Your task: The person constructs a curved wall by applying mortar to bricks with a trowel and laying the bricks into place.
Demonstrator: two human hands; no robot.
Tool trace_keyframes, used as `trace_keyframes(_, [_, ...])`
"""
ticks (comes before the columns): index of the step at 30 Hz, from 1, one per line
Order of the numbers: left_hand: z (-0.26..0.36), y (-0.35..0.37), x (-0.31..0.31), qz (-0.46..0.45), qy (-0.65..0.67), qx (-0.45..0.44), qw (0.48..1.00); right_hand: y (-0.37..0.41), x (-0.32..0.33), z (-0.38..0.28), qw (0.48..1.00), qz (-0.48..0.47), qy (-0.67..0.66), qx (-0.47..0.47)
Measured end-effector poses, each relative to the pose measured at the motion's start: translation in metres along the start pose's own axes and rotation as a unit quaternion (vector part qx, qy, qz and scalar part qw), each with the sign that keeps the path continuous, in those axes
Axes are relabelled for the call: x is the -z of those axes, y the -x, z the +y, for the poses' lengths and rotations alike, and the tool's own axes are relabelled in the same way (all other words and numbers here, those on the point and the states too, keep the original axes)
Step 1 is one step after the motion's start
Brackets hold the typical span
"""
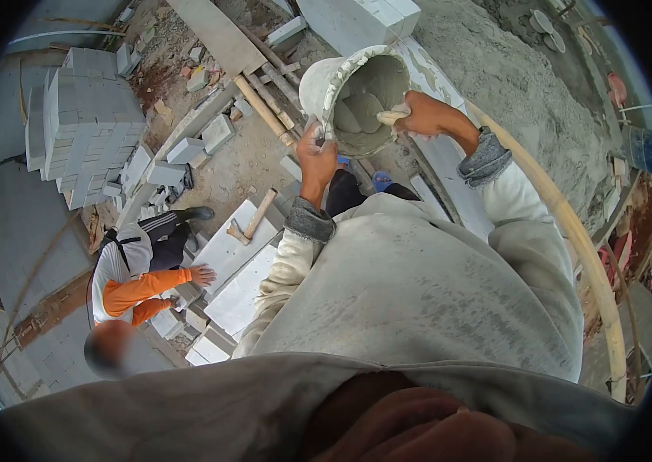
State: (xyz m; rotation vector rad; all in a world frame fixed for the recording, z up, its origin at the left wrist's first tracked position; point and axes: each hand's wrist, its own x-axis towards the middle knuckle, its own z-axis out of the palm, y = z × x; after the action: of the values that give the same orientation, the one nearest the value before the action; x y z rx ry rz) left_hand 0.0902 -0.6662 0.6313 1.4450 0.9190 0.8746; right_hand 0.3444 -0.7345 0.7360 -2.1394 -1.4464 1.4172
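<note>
1. Our left hand (316, 154) grips the near rim of a tilted bucket (315, 83), held up in front of us.
2. Our right hand (427, 115) reaches into the bucket's mouth, closed around the handle of a trowel (391, 117), whose far end sits in grey mortar (357, 119).
3. Below us on the left, another person in orange sleeves (137, 289) crouches, one hand (202, 274) resting on a white block (226, 250).
4. A hammer (252, 223) lies on that block.
5. A stack of grey blocks (87, 115) stands further left, and a sand heap (495, 69) lies to the right.
</note>
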Motion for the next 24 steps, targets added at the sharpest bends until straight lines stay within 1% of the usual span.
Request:
trace_keyframes(1, [-0.002,-0.006,0.004,-0.017,-0.003,-0.007,1.0,-0.001,0.007,0.004,0.992,-0.047,-0.112,-0.029])
trace_keyframes(2, [-0.006,-0.013,0.01,-0.031,0.003,-0.013,0.999,-0.009,0.002,0.019,0.984,-0.054,-0.168,-0.018])
trace_keyframes(4, [-0.003,-0.039,0.02,-0.056,0.022,-0.003,0.998,-0.017,-0.018,0.035,0.956,-0.038,-0.29,0.025])
trace_keyframes(5, [0.008,-0.047,0.025,-0.065,0.037,0.022,0.997,-0.021,-0.029,0.041,0.937,-0.033,-0.346,0.046])
trace_keyframes(6, [0.015,-0.052,0.032,-0.073,0.05,0.048,0.995,-0.024,-0.038,0.044,0.929,-0.03,-0.367,0.043])
trace_keyframes(9, [0.013,-0.08,0.043,-0.045,0.089,0.097,0.99,-0.035,-0.071,0.061,0.885,0.05,-0.457,0.077])
trace_keyframes(10, [0.007,-0.093,0.044,-0.052,0.097,0.102,0.989,-0.056,-0.08,0.079,0.945,0.106,-0.285,0.117])
trace_keyframes(11, [-0.002,-0.106,0.046,-0.063,0.104,0.112,0.986,-0.059,-0.071,0.064,0.951,0.108,-0.28,0.071])
trace_keyframes(13, [-0.011,-0.117,0.045,-0.076,0.117,0.127,0.982,-0.061,-0.051,0.009,0.955,0.11,-0.273,-0.025])
trace_keyframes(15, [-0.013,-0.135,0.041,-0.072,0.131,0.121,0.981,-0.086,-0.054,0.003,0.924,0.082,-0.369,-0.056])
trace_keyframes(17, [-0.044,-0.151,0.043,-0.086,0.124,0.14,0.979,-0.108,-0.059,0.006,0.882,0.047,-0.462,-0.075])
trace_keyframes(18, [-0.055,-0.153,0.043,-0.076,0.122,0.149,0.978,-0.108,-0.06,0.001,0.858,0.048,-0.505,-0.08])
trace_keyframes(19, [-0.068,-0.156,0.042,-0.063,0.121,0.155,0.978,-0.113,-0.063,0.006,0.869,0.053,-0.486,-0.071])
trace_keyframes(20, [-0.077,-0.161,0.044,-0.071,0.155,0.169,0.971,-0.122,-0.069,0.014,0.88,0.059,-0.467,-0.062])
trace_keyframes(21, [-0.083,-0.163,0.045,-0.065,0.163,0.193,0.965,-0.128,-0.079,0.02,0.889,0.065,-0.45,-0.054])
trace_keyframes(22, [-0.089,-0.166,0.046,-0.059,0.171,0.214,0.96,-0.129,-0.09,0.025,0.865,0.088,-0.491,-0.054])
trace_keyframes(24, [-0.11,-0.177,0.045,-0.058,0.183,0.242,0.951,-0.129,-0.094,0.028,0.84,0.124,-0.525,-0.058])
